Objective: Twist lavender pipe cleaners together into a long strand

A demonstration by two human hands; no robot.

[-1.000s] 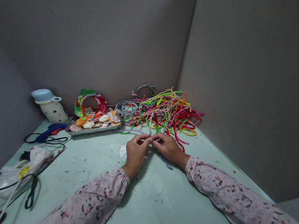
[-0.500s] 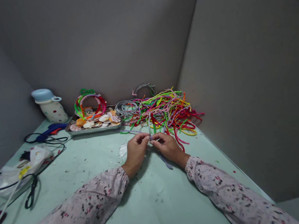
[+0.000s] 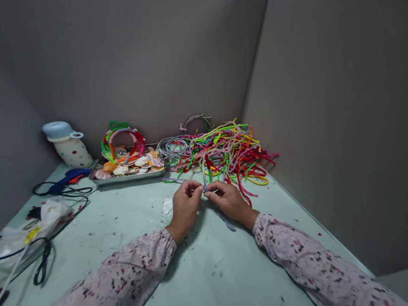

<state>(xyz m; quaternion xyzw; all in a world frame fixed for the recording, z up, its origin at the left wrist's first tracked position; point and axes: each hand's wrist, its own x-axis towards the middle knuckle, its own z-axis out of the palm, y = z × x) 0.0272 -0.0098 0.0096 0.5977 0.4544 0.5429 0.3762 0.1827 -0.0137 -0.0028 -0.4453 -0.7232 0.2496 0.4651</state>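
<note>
My left hand (image 3: 187,202) and my right hand (image 3: 230,200) meet fingertip to fingertip over the middle of the table. Both are closed in a pinch on a pale lilac pipe cleaner (image 3: 204,173), whose upper end stands up between them. At the fingertips it looks wound or bunched; the exact shape is too small to make out. Just behind the hands lies a tangled heap of colourful pipe cleaners (image 3: 226,144). A greyish-lilac strip (image 3: 228,223) shows under my right hand.
A metal tray (image 3: 131,177) of seashells carries fuzzy coloured rings (image 3: 123,139). Left of it stand a bottle (image 3: 71,147) and a blue glue gun (image 3: 68,181) with a black cord. A plastic bag (image 3: 50,214) lies at the left. Grey wire coils (image 3: 174,147) sit beside the heap.
My left fingers have shifted very slightly at the pinch. The right hand and the things on the table look the same.
</note>
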